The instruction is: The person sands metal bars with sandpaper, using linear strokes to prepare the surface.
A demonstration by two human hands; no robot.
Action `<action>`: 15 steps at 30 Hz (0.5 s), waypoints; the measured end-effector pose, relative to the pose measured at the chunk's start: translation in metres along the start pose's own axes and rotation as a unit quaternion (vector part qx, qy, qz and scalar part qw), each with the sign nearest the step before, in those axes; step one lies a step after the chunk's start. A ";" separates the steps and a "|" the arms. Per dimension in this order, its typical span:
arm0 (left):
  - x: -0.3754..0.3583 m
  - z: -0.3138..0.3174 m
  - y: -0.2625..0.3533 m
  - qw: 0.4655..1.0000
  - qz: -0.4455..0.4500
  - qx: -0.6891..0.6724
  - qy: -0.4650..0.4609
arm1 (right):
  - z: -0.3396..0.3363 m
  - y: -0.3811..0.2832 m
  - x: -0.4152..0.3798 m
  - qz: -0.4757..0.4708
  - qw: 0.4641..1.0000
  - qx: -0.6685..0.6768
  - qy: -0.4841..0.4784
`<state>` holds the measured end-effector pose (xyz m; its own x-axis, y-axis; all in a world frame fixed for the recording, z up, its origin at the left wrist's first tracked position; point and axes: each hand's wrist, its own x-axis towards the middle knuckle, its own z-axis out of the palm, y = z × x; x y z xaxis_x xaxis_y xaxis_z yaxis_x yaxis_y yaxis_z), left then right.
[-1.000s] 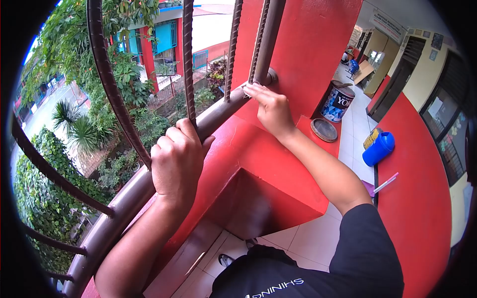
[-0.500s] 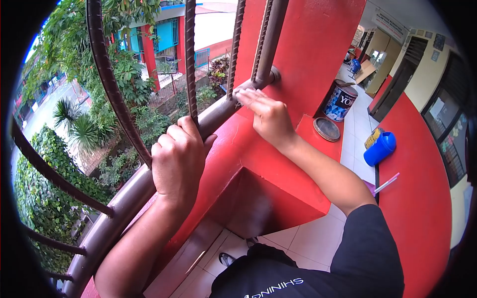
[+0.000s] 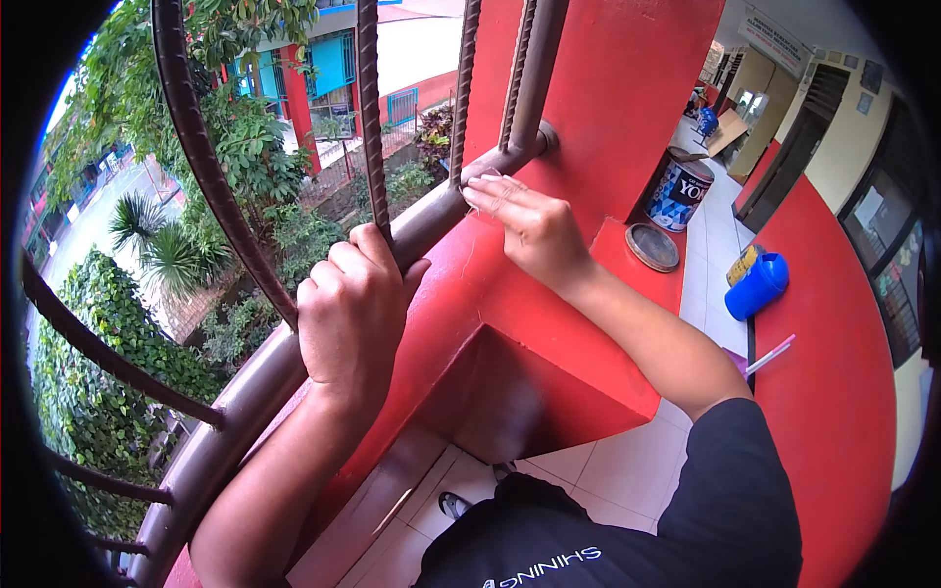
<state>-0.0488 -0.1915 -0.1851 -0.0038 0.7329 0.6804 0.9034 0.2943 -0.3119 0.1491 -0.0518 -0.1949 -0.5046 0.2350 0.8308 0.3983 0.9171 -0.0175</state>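
My left hand [image 3: 351, 314] is wrapped over the thick brown metal railing [image 3: 431, 225], close to the foot of a ribbed upright bar [image 3: 371, 127]. Farther along the same pipe, my right hand [image 3: 529, 220] has its fingers bent together, their tips against the railing near the base of another ribbed bar [image 3: 464, 98]. A small pale bit shows at those fingertips; what it is cannot be made out. Below both hands runs a glossy red ledge [image 3: 446, 304].
A red pillar [image 3: 637, 88] meets the railing's far end. On the red ledge beyond stand a paint can [image 3: 678, 191] and a round lid [image 3: 652, 248]. A blue bin-like container [image 3: 757, 286] is at right. Plants [image 3: 108, 363] grow outside the bars.
The view has shifted slightly. My right hand stays at the railing with its fingertips in nearly the same spot; my left hand keeps its hold.
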 end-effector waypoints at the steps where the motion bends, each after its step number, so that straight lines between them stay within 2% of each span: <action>1: 0.000 -0.001 -0.001 1.000 0.002 -0.001 -0.002 | 0.000 0.011 -0.002 0.005 1.000 0.001 -0.001; 3: 0.000 -0.001 -0.001 1.000 0.005 -0.001 -0.001 | 0.000 0.045 0.000 0.055 0.997 -0.036 0.034; 4: -0.001 0.000 -0.001 1.000 0.006 0.004 0.006 | 0.001 0.033 0.001 0.063 0.996 -0.047 0.041; 6: 0.000 0.000 0.000 1.000 0.004 0.007 0.011 | 0.005 0.012 0.000 0.021 0.999 -0.008 0.027; 7: 0.001 0.000 0.000 1.000 0.003 0.009 0.005 | 0.003 0.005 0.001 0.018 1.000 0.013 0.013; 10: 0.000 0.000 0.000 1.000 0.009 0.012 0.007 | 0.001 0.044 0.003 0.046 0.998 -0.025 0.036; 13: 0.001 0.001 -0.001 1.000 0.008 0.009 0.011 | 0.002 0.002 0.000 0.005 1.000 0.001 0.019; 15: 0.000 0.001 -0.001 1.000 0.012 0.006 0.008 | 0.000 0.016 0.000 0.017 1.000 0.011 0.006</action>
<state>-0.0498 -0.1917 -0.1854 0.0244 0.7293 0.6838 0.8977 0.2850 -0.3360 0.1551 -0.0365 -0.1950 -0.4816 0.2634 0.8359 0.3989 0.9151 -0.0585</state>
